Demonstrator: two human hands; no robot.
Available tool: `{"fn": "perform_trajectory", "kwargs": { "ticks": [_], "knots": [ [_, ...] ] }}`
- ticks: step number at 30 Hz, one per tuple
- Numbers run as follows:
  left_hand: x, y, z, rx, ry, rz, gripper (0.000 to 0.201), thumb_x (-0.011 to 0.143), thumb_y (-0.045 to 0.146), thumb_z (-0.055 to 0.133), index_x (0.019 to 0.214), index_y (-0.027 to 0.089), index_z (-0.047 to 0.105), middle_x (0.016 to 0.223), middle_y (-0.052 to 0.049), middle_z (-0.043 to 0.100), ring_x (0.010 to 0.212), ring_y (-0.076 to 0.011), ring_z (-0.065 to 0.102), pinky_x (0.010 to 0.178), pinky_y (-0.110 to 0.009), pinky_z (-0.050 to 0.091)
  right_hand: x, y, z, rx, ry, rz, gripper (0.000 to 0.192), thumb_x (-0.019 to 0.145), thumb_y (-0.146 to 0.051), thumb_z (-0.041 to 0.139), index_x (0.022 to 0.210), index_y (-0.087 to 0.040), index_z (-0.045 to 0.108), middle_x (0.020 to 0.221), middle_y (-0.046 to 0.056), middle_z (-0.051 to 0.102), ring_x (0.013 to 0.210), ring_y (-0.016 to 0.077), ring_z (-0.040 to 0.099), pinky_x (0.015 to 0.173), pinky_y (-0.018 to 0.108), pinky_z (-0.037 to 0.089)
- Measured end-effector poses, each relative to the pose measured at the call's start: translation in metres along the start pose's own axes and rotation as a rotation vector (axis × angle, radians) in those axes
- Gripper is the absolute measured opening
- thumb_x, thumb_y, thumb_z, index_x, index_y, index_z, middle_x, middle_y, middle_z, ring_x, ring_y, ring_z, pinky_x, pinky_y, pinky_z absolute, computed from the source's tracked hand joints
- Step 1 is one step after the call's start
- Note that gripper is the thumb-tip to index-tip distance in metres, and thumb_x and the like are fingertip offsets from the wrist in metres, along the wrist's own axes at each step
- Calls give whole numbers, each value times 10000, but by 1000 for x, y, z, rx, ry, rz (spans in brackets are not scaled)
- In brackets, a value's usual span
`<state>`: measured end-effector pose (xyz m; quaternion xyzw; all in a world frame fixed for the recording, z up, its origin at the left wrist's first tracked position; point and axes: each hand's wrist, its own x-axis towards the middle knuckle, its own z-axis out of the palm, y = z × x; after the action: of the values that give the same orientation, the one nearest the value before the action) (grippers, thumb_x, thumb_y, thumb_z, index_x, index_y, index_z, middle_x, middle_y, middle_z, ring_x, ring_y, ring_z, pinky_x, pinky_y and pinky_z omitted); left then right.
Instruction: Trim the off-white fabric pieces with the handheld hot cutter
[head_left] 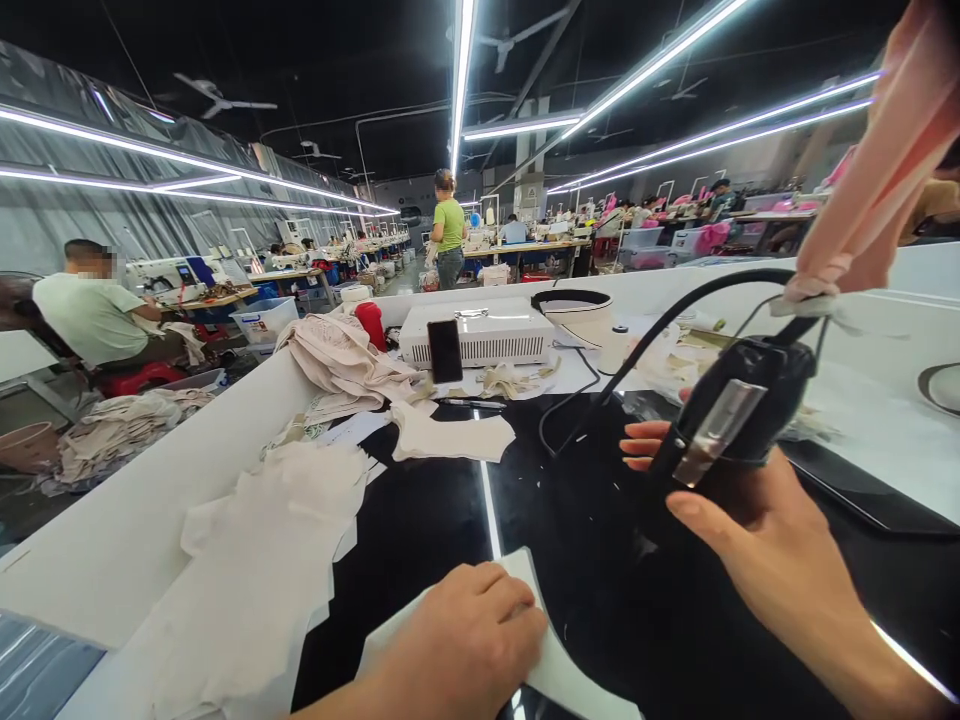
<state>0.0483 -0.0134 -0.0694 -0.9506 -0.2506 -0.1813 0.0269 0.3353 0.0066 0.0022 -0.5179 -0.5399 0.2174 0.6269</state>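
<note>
My left hand [480, 635] lies on a curved white cut piece [559, 665] at the front of the black tabletop [450, 525], its fingers bent together against it. At the right, my right hand [757, 535] is around a black handheld device [739, 410] with a shiny metal-like plate; my thumb is on the near side and my fingers reach out behind it, spread apart. The device hangs from a knotted pink cloth [862, 220], and a thick black cord runs from it. Another pale cut piece [454, 435] lies farther back on the tabletop.
Stacked pale pieces [262, 570] cover the left side, with a beige fabric heap [341, 365] behind. A phone [445, 350] leans against a white vented box [480, 330]. A pen [472, 404] lies in front. Low white walls [150, 480] edge the table. Other people sit at sewing machines beyond.
</note>
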Motion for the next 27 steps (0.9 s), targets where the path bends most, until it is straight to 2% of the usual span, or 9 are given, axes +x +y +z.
{"fn": "perform_trajectory", "kwargs": {
  "ticks": [2, 5, 12, 15, 18, 22, 27],
  "knots": [
    [5, -1, 0, 2, 12, 8, 69, 1117, 128, 665, 1147, 188, 681, 1108, -65, 779, 1011, -203, 764, 923, -315, 621, 1, -9, 17, 104, 48, -56, 445, 825, -533, 938, 1143, -302, 729, 1132, 63, 814, 879, 279, 803, 821, 444, 696],
    [13, -5, 1, 21, 30, 16, 98, 1127, 109, 637, 1148, 185, 695, 1089, -52, 784, 1004, -189, 771, 940, -312, 634, 0, -15, 38, 194, 86, -137, 457, 813, -498, 992, 1108, -311, 698, 1027, 0, 794, 721, 222, 747, 686, 381, 664],
    [13, -2, 13, 122, 60, 61, 59, 1121, 131, 670, 1113, 176, 708, 1124, -69, 785, 1026, -194, 763, 923, -309, 632, -5, -14, 78, 410, -9, -180, 378, 905, -461, 955, 1094, -291, 675, 920, -28, 748, 641, 162, 702, 590, 309, 646],
    [10, 2, 18, 163, 112, 93, 90, 1123, 103, 641, 1109, 147, 718, 1130, -69, 792, 1039, -186, 758, 924, -304, 626, -4, -6, 92, 517, -61, -182, 373, 950, -448, 919, 1187, -299, 672, 908, -32, 737, 609, 144, 683, 554, 287, 634],
    [9, 5, 21, 170, 192, 89, 124, 1143, 108, 604, 1116, 116, 724, 1144, -71, 800, 1030, -186, 758, 903, -307, 627, -3, 2, 99, 598, -81, -175, 402, 970, -430, 902, 1274, -312, 667, 895, -36, 725, 609, 142, 678, 553, 280, 629],
    [11, 8, 24, 151, 307, 49, 199, 1182, 157, 546, 1117, 116, 729, 1140, -85, 808, 972, -202, 761, 804, -311, 623, -3, 6, 103, 661, -116, -171, 405, 972, -416, 897, 1290, -310, 670, 894, -29, 710, 625, 148, 676, 551, 285, 633],
    [10, 8, 27, 171, 310, 50, 155, 1151, 108, 579, 1115, 117, 730, 1147, -83, 808, 997, -192, 764, 850, -291, 619, -4, 0, 105, 689, -122, -150, 386, 980, -428, 884, 1286, -306, 684, 895, -27, 704, 645, 155, 670, 541, 285, 635]
  ]
}}
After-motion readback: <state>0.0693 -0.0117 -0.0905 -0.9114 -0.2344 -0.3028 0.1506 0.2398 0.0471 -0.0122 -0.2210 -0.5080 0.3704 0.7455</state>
